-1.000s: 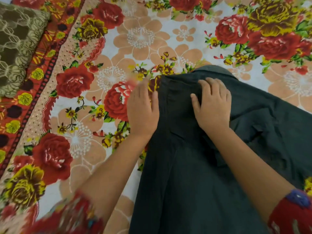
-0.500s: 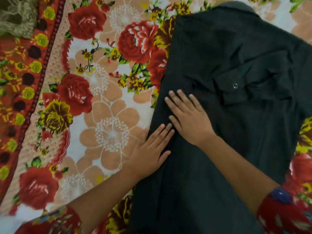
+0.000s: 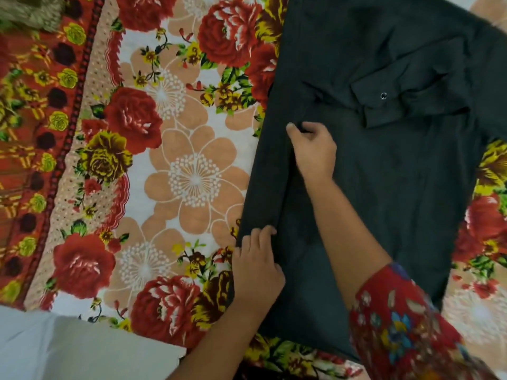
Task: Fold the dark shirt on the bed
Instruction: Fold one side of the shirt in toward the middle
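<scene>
One dark shirt (image 3: 384,187), two hands, one floral bedsheet (image 3: 170,174).

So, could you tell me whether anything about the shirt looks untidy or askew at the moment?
Yes: the cuff, with its button, lies bunched and crumpled across the upper part of the shirt instead of flat. The left hand and right hand pinch the left-side fold, which looks fairly straight.
</scene>
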